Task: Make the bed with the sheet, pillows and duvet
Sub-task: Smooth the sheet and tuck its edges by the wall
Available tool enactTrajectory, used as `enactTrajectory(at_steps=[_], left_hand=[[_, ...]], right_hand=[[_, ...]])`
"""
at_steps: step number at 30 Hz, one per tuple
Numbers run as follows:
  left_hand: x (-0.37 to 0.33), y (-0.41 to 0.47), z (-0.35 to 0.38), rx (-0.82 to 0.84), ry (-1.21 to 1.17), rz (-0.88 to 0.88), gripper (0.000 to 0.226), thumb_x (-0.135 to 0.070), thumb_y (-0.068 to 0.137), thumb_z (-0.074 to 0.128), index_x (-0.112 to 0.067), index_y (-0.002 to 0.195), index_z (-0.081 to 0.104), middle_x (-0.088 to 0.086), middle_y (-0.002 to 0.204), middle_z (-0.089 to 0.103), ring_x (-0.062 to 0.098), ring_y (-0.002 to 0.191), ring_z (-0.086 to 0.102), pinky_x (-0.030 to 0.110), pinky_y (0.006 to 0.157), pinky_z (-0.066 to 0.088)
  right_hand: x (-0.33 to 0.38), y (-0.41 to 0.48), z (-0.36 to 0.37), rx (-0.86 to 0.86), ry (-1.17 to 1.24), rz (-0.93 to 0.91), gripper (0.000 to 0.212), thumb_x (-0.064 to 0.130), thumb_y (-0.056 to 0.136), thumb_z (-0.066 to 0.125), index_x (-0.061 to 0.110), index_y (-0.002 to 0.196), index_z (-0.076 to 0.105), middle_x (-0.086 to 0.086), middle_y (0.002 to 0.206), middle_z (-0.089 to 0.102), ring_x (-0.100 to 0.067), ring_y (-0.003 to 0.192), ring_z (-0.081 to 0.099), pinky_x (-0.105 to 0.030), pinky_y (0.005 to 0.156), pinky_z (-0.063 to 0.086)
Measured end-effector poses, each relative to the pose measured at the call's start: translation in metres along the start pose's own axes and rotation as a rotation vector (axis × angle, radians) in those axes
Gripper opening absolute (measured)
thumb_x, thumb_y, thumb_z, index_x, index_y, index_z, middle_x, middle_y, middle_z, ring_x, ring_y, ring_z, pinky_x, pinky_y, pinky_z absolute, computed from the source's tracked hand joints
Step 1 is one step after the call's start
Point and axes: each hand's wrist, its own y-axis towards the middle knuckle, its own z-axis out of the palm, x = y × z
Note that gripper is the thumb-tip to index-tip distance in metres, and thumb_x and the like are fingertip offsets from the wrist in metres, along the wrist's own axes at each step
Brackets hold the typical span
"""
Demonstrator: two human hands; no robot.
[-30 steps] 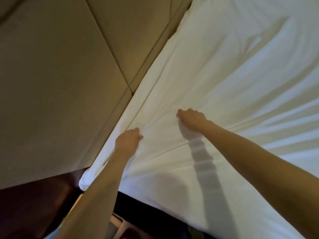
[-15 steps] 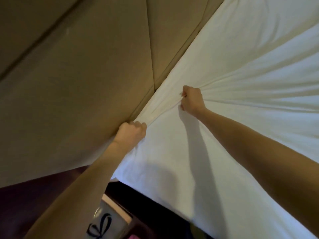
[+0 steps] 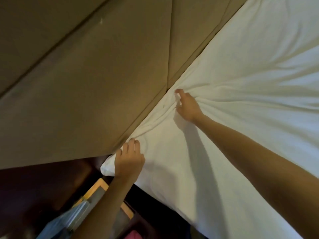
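Observation:
The white sheet [image 3: 241,118] covers the mattress and bunches in folds along the tan padded headboard [image 3: 86,83]. My left hand [image 3: 129,159] lies on the sheet at the mattress corner, fingers fairly straight and pressing the cloth toward the gap by the headboard. My right hand [image 3: 187,106] is farther along the same edge. Its fingers are loosened and spread, fingertips touching the gathered folds that radiate from under it. No pillows or duvet are in view.
The headboard panels fill the upper left, meeting the mattress along a diagonal seam. Below the mattress corner the floor is dark, with an orange-edged object [image 3: 103,188] and blue cloth [image 3: 57,226] beside my left forearm.
Both hands were fists gripping and pulling the sheet toward the headboard. Now their fingers have loosened and lie on the cloth, and the sheet is bunched at the seam.

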Motion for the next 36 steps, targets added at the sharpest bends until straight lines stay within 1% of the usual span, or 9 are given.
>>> enactTrajectory(at_steps=[5,10,14,17,19,22,26,30,36], left_hand=[[0.004,-0.025,-0.002,0.374,-0.293,-0.386,0.061,-0.041,0.073,0.074,0.005,0.108,0.057,0.016,0.088,0.059,0.031,0.065,0.062,0.033,0.046,0.05],[0.009,-0.024,0.006,0.464,-0.471,-0.572,0.025,-0.018,0.091,0.063,0.006,0.088,0.058,0.026,0.073,0.062,0.044,0.067,0.064,0.043,0.055,0.049],[0.027,-0.015,0.03,0.411,-0.798,-1.136,0.044,-0.027,0.099,0.036,0.013,0.111,0.053,0.034,0.106,0.061,0.048,0.101,0.059,0.047,0.085,0.05],[0.029,0.0,0.041,0.436,-1.003,-1.505,0.043,-0.025,0.1,0.04,0.005,0.13,0.048,0.025,0.128,0.054,0.04,0.117,0.055,0.036,0.085,0.052],[0.027,0.007,0.041,0.438,-0.978,-1.569,0.042,-0.023,0.099,0.047,-0.006,0.136,0.047,0.017,0.134,0.051,0.033,0.123,0.052,0.03,0.085,0.05],[0.029,0.01,0.037,0.536,-0.905,-1.548,0.039,-0.02,0.101,0.04,-0.002,0.135,0.048,0.02,0.136,0.047,0.036,0.126,0.047,0.031,0.087,0.047],[0.026,0.007,0.043,0.553,-0.778,-1.43,0.041,-0.022,0.103,0.032,0.004,0.131,0.048,0.025,0.136,0.047,0.04,0.126,0.045,0.042,0.101,0.043],[0.021,0.003,0.039,0.529,-0.883,-1.381,0.041,-0.022,0.101,0.041,0.006,0.131,0.048,0.023,0.134,0.051,0.038,0.122,0.051,0.034,0.086,0.049],[0.004,-0.003,0.01,0.555,-0.863,-1.216,0.044,-0.023,0.098,0.043,0.006,0.129,0.05,0.025,0.127,0.056,0.039,0.117,0.053,0.039,0.094,0.043]], right_hand=[[0.024,-0.027,0.022,0.342,-0.154,-0.057,0.046,0.013,0.088,0.054,0.018,0.132,0.041,-0.015,0.111,0.056,-0.032,0.103,0.055,-0.037,0.083,0.046],[0.039,-0.033,0.034,0.222,-0.031,0.051,0.019,0.005,0.09,0.048,0.001,0.108,0.055,-0.023,0.109,0.057,-0.038,0.098,0.057,-0.04,0.083,0.048],[0.061,-0.026,0.034,0.126,0.252,0.138,0.009,-0.004,0.079,0.059,0.004,0.079,0.056,-0.016,0.085,0.059,-0.029,0.083,0.058,-0.033,0.073,0.047],[0.07,-0.029,0.04,0.121,0.33,0.178,0.021,-0.007,0.081,0.052,0.011,0.07,0.047,-0.012,0.08,0.054,-0.024,0.076,0.051,-0.029,0.067,0.041],[0.069,-0.033,0.04,0.151,0.319,0.17,0.02,-0.006,0.082,0.046,0.011,0.075,0.052,-0.011,0.084,0.056,-0.023,0.08,0.052,-0.025,0.067,0.038],[0.063,-0.039,0.03,0.291,0.301,0.162,0.029,0.0,0.088,0.043,0.008,0.108,0.063,-0.01,0.105,0.061,-0.021,0.092,0.054,-0.021,0.075,0.037],[0.05,-0.041,0.017,0.4,0.297,0.161,0.049,0.005,0.094,0.045,0.016,0.142,0.042,-0.006,0.142,0.046,-0.021,0.13,0.043,-0.019,0.1,0.03],[0.041,-0.046,0.013,0.377,0.339,0.128,0.059,0.005,0.093,0.047,0.022,0.148,0.033,0.001,0.152,0.036,-0.018,0.139,0.032,-0.018,0.105,0.024],[0.021,-0.065,-0.001,0.208,0.443,0.217,0.056,0.008,0.091,0.053,0.02,0.144,0.04,-0.006,0.146,0.043,-0.022,0.132,0.041,-0.022,0.098,0.033]])
